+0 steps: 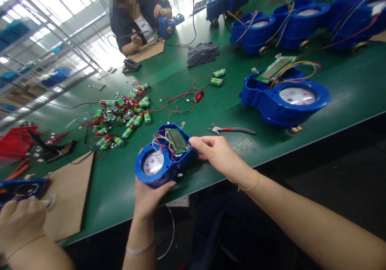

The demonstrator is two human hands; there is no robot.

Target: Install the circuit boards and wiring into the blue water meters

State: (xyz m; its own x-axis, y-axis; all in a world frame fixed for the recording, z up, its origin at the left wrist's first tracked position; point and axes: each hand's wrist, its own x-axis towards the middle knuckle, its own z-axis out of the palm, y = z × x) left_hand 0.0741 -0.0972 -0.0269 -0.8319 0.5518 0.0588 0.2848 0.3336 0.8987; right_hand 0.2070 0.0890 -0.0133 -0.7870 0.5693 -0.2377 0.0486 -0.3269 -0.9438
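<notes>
A blue water meter (141,169) with a round dial is tilted over the near edge of the green table. My left hand (147,199) grips its round end from below, thumb along the near side. At the other end, my right hand (215,151) is closed with thumb and fingertips at the housing's rim, beside a circuit board (177,140) with a display. Whether the fingertips also touch the board is hard to make out. Thin coloured wires (159,139) run from the board into the housing. Red-handled cutters (232,129) lie just beyond my right hand.
Green batteries (120,117) with red leads are heaped at left centre. A small red-lit meter display (198,96) lies beyond. Another opened water meter (283,97) sits at right, with several behind. A co-worker's hand (22,221) is at left; another person (141,17) sits across.
</notes>
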